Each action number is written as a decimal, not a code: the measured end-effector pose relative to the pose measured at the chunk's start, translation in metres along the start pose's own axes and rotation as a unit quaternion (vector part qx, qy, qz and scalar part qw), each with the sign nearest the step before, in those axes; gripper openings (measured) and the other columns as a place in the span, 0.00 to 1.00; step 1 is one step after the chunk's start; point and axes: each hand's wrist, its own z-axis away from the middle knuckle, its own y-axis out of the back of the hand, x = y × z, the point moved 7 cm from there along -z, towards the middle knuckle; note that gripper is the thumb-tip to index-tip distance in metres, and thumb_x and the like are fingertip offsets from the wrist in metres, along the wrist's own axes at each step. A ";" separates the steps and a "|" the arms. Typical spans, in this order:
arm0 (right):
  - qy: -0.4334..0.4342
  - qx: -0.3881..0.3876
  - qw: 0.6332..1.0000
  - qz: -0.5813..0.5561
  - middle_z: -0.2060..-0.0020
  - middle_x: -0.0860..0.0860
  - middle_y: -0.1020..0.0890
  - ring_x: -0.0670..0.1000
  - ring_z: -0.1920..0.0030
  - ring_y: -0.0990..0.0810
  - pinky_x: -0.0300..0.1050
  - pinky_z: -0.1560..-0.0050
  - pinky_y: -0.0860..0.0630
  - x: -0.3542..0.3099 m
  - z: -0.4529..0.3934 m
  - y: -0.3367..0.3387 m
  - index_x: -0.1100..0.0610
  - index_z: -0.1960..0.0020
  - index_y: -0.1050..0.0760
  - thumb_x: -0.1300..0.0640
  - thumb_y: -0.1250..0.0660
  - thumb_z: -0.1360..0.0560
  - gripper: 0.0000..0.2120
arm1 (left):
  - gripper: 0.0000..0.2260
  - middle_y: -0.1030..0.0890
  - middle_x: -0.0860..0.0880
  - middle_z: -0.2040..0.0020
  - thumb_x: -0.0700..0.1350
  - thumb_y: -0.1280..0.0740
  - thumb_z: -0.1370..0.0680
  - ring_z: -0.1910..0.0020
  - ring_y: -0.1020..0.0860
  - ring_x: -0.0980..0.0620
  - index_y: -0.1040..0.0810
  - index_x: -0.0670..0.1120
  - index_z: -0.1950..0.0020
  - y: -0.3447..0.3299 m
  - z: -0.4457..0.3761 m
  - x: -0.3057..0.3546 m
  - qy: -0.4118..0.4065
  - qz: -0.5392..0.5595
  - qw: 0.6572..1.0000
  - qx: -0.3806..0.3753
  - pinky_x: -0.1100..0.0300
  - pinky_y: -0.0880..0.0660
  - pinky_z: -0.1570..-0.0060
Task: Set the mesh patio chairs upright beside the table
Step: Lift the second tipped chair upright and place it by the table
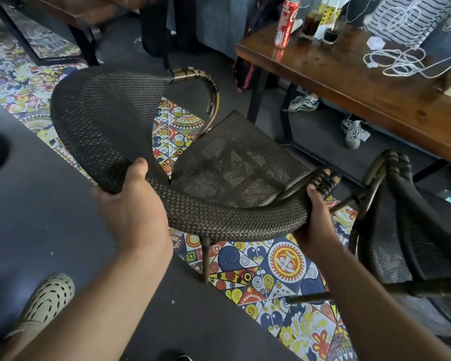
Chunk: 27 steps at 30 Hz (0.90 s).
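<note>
— What can't you make out near the hands?

— The left hand [134,204] wraps the woven backrest [219,217], so its fingers are hidden behind it. The right hand [315,220] shows only thumb and back; the rest is under the rim.

— And the second chair [401,230]?

— Cut off by the right edge, legs mostly out of sight.

— The far table [362,82]?

— Its top runs off the right and top edges. The can [287,22] lettering is blurred, and the glasses [310,22] are cropped.

The chair [227,175] stands in the middle, left of the surface [349,82]. A second chair [406,230] is at its right. On the surface stand a can [287,22] and glasses [310,22], with cables [406,61] to their right.
</note>
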 end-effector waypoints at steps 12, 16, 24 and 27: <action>-0.046 0.159 0.986 -0.018 0.55 0.58 0.16 0.58 0.58 0.16 0.52 0.60 0.20 -0.054 0.016 0.017 0.61 0.45 0.24 0.57 0.32 0.19 0.07 | 0.19 0.24 0.58 0.55 0.55 0.31 0.23 0.56 0.23 0.56 0.31 0.47 0.38 -0.037 0.067 -0.021 0.048 -0.045 0.997 -0.044 0.66 0.31 0.53; 0.026 0.217 0.963 0.155 0.57 0.57 0.19 0.58 0.58 0.17 0.50 0.57 0.19 -0.089 0.005 0.022 0.64 0.40 0.23 0.61 0.27 0.25 0.15 | 0.25 0.24 0.56 0.54 0.57 0.32 0.22 0.63 0.28 0.65 0.34 0.45 0.31 -0.056 0.090 -0.031 0.084 -0.060 0.990 -0.099 0.68 0.32 0.62; 0.067 0.213 0.932 0.286 0.54 0.60 0.15 0.61 0.54 0.15 0.56 0.50 0.14 -0.118 -0.002 0.027 0.60 0.45 0.21 0.60 0.27 0.32 0.15 | 0.25 0.21 0.57 0.55 0.56 0.29 0.24 0.58 0.22 0.61 0.31 0.46 0.33 -0.087 0.109 -0.047 0.141 -0.043 0.981 -0.128 0.59 0.25 0.52; 0.061 0.209 0.932 0.290 0.53 0.59 0.15 0.62 0.53 0.14 0.61 0.48 0.14 -0.123 -0.004 0.031 0.58 0.43 0.23 0.56 0.26 0.35 0.21 | 0.24 0.19 0.54 0.51 0.56 0.28 0.25 0.52 0.18 0.52 0.30 0.48 0.35 -0.096 0.116 -0.051 0.160 -0.032 0.978 -0.128 0.52 0.21 0.47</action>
